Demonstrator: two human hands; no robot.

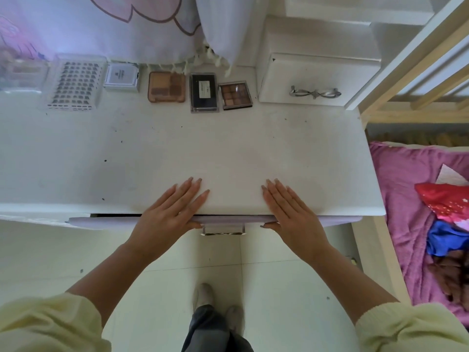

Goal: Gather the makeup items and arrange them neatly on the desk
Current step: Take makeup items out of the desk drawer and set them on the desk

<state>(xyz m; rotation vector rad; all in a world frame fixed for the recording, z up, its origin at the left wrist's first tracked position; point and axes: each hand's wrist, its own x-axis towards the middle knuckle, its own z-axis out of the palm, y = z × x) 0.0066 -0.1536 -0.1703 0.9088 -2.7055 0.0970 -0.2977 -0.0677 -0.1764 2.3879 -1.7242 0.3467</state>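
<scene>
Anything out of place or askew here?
Mostly tidy. The eyelash curler lies apart on the white box, not in the row of palettes, and the drawer under the desk sits slightly ajar.

My feed's bright, soft daylight; curtain [114, 26] up top glows backlit w/ violet cast, nearly blown out. Desk [228, 148] reads washed pale, shadows faint, only a thin dark line under its front edge. Clear case [22, 72] far left is smeared. Wooden rails [431, 57] bend w/ fisheye at edge.
</scene>
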